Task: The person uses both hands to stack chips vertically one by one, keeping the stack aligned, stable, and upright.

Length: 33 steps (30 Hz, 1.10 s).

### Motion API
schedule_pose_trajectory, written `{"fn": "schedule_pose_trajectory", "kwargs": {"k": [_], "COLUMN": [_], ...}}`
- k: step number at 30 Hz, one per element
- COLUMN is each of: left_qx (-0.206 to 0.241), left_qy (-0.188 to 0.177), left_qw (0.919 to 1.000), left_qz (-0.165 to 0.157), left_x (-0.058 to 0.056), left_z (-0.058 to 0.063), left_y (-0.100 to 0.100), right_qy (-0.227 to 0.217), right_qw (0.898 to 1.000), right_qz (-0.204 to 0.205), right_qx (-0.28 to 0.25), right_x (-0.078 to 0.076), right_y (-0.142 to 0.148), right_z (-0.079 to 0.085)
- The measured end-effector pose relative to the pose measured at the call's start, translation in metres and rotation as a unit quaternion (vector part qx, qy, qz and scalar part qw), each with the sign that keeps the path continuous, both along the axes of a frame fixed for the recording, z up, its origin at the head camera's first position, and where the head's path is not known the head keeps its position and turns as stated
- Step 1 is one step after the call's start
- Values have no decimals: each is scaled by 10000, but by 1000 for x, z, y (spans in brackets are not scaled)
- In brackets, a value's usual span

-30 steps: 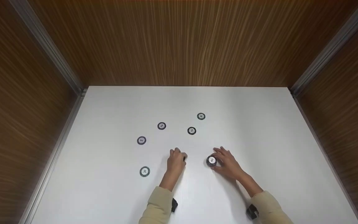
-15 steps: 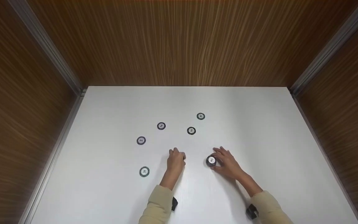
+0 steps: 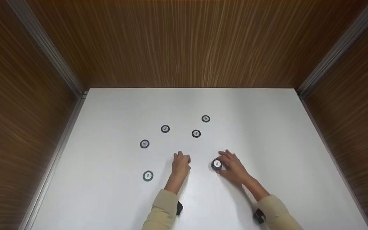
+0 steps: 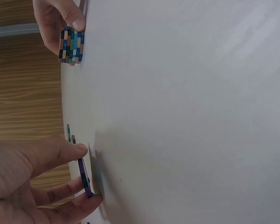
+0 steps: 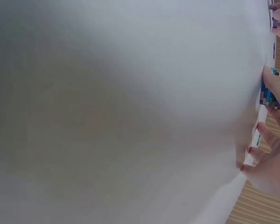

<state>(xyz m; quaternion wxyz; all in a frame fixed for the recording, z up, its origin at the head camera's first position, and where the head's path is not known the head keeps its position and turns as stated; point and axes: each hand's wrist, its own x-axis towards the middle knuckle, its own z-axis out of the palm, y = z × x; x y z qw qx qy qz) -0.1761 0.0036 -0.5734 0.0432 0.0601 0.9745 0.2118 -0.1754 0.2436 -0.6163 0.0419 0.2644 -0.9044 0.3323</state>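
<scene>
My right hand [image 3: 234, 168] holds a stack of poker chips [image 3: 216, 164] on the white table, with thumb and fingers round its side. In the left wrist view the stack's edges show blue, black, teal and tan bands. Left of it, my left hand [image 3: 180, 167] pinches one purple poker chip [image 4: 84, 178] between thumb and fingertips, tilted on edge close to the tabletop. From the head view this chip is hidden behind the fingers. A green-rimmed chip [image 3: 148, 175] lies flat to the left of my left hand.
Farther back on the white table [image 3: 267, 127] lie a purple chip [image 3: 144, 143], a dark chip [image 3: 165, 128], a black chip [image 3: 196, 133] and another dark-rimmed chip [image 3: 205, 118]. Brown wood-grain panels [image 3: 184, 44] wall in the back and both sides.
My left hand has turned slightly, and the chip edge seen between its fingers a second ago is now out of sight in the head view. My right hand stays on the stack.
</scene>
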Motion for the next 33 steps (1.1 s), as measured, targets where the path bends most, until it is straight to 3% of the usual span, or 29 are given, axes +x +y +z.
{"fn": "schedule_pose_trajectory", "kwargs": {"k": [7, 15, 26, 33], "left_qx": [101, 84, 24, 383], "left_qy": [-77, 101, 116, 280], "left_qw": [9999, 9999, 9999, 9989], "left_qz": [31, 10, 11, 63], "left_x": [0, 1, 1, 1], "left_z": [0, 1, 1, -5], "left_y": [1, 1, 1, -1], "right_qy": [1, -162, -97, -122], "right_qw": [10000, 9996, 9995, 9992], "right_qz": [-36, -142, -97, -183], "right_qx": [36, 161, 295, 348], "right_x": [-1, -5, -21, -28], "right_y": [0, -5, -27, -42], "right_z": [0, 1, 5, 8]}}
